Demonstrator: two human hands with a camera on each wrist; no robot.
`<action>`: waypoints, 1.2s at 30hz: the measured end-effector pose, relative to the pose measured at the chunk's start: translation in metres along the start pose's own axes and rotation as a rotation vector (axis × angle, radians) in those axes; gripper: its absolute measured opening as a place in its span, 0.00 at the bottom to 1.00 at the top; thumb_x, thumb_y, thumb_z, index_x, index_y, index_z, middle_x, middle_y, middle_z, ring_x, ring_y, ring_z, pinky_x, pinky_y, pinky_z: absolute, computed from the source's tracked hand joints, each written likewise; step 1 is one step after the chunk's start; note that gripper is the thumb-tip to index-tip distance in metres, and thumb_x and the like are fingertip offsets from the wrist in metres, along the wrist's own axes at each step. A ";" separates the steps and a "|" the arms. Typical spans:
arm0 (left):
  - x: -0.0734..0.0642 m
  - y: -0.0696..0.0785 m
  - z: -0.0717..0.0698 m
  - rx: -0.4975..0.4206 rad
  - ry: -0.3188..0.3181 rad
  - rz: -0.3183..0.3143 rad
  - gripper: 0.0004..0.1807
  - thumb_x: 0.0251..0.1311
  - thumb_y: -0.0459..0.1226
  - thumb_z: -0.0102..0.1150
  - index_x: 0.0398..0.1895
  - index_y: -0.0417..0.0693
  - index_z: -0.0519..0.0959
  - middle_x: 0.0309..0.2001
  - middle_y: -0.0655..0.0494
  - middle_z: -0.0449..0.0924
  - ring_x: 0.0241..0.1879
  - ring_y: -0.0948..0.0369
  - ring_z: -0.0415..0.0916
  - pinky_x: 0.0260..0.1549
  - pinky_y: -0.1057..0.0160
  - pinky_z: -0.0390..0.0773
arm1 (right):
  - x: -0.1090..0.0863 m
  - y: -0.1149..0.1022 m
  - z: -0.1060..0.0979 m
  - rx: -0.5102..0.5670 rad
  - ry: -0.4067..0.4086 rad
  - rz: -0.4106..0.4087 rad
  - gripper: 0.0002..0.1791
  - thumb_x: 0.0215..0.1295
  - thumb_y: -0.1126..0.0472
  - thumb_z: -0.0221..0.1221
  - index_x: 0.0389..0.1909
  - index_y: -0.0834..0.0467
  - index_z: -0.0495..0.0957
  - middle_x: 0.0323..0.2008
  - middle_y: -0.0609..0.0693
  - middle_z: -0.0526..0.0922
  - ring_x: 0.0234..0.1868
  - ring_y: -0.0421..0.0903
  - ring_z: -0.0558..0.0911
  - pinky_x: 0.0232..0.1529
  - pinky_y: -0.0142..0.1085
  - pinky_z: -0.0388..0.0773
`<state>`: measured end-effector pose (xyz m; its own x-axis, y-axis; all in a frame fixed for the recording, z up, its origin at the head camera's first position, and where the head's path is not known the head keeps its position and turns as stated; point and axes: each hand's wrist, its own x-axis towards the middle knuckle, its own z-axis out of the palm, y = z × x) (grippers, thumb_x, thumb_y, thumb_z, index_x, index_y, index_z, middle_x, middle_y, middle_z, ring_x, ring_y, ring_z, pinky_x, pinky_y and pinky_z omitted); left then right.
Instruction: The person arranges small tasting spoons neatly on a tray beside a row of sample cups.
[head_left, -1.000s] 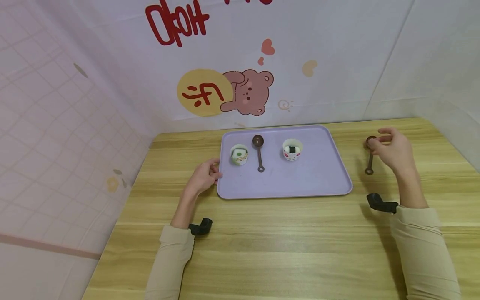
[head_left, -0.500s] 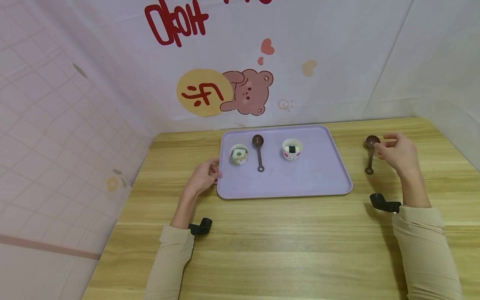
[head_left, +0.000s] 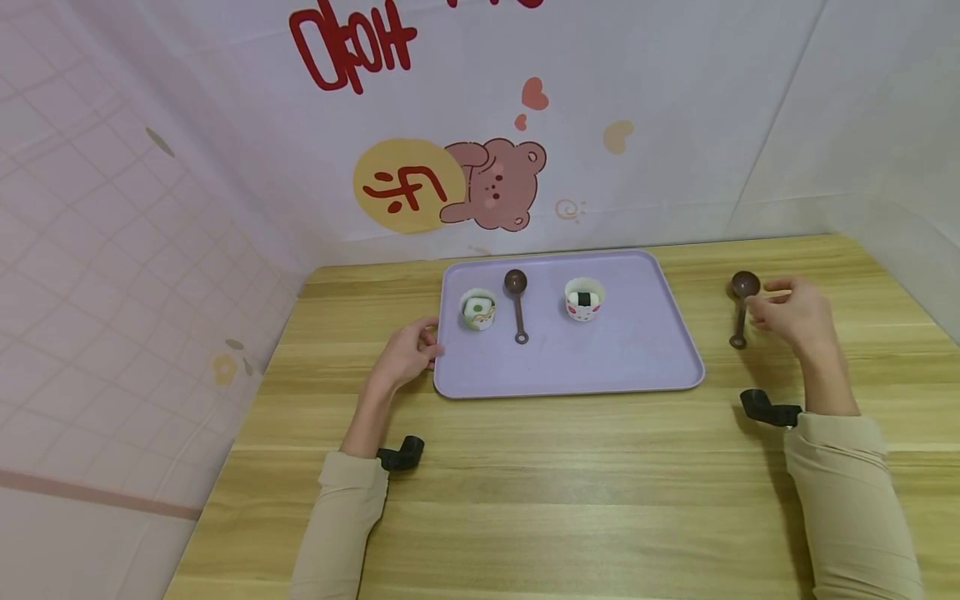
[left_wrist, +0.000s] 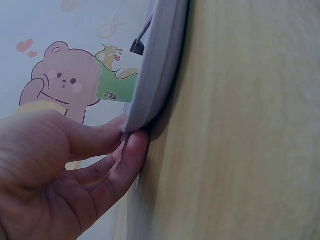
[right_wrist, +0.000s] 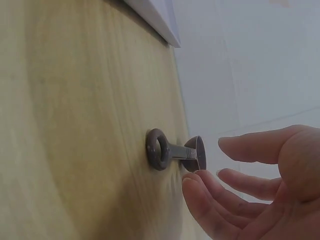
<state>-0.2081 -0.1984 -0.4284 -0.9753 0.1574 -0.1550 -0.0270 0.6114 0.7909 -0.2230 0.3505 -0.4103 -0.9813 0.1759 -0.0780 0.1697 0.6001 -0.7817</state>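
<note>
My left hand [head_left: 406, 357] pinches the left rim of a lilac tray [head_left: 615, 358]; the left wrist view shows the thumb on one side of the rim and fingertips on the other. On the tray lie a brown measuring spoon [head_left: 518, 305] and two small paper cups. One cup [head_left: 480, 319] holds a white piece with a green dot, the other cup [head_left: 582, 311] a white piece with a black band. Right of the tray, a second brown measuring spoon [head_left: 739, 317] lies on the table. Beside it hovers my right hand [head_left: 797, 317], thumb and fingers apart, holding nothing.
The wooden table [head_left: 570, 500] reaches a white cloth backdrop [head_left: 660, 167] printed with a bear, hearts and red characters. A pale gridded cloth [head_left: 112, 275] borders the left side. Black mounts [head_left: 768, 410] sit at both wrists.
My right hand has drawn back from over the second spoon's bowl, to the right and toward me, and the bowl is uncovered. The left hand, tray and cups look still.
</note>
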 end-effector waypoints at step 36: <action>0.000 0.002 -0.002 0.004 -0.003 0.003 0.29 0.69 0.27 0.58 0.72 0.34 0.65 0.43 0.41 0.76 0.35 0.55 0.79 0.34 0.62 0.84 | 0.001 -0.001 0.004 -0.119 -0.090 0.032 0.25 0.68 0.66 0.60 0.56 0.81 0.69 0.27 0.54 0.85 0.21 0.35 0.81 0.23 0.30 0.79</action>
<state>-0.2082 -0.1982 -0.4254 -0.9747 0.1614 -0.1543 -0.0232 0.6140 0.7889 -0.2242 0.3467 -0.4123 -0.9785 0.1292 -0.1611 0.2055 0.6846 -0.6994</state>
